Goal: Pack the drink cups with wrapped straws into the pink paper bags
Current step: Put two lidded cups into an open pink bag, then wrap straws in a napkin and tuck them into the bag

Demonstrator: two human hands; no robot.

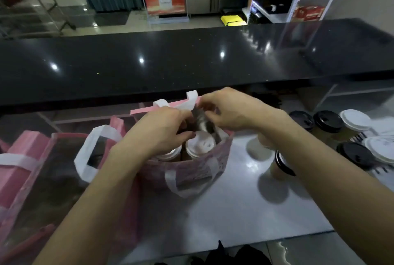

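A pink paper bag (191, 173) with white handles stands open on the white worktop, with two white-lidded cups (200, 143) inside it. Both hands are over its mouth. My left hand (157, 128) and my right hand (230, 109) each pinch dark wrapped straws (202, 120) that stick down into the bag between the cups. The image is blurred, so how many straws they hold is unclear. A second pink bag (27, 158) stands at the left, and a third bag (102, 143) with a white handle sits between them.
Several cups with black lids (328, 124) and white lids (356, 119) stand at the right. One black-lidded cup (281, 164) stands close under my right forearm. A raised black counter (191, 62) runs across behind the bags.
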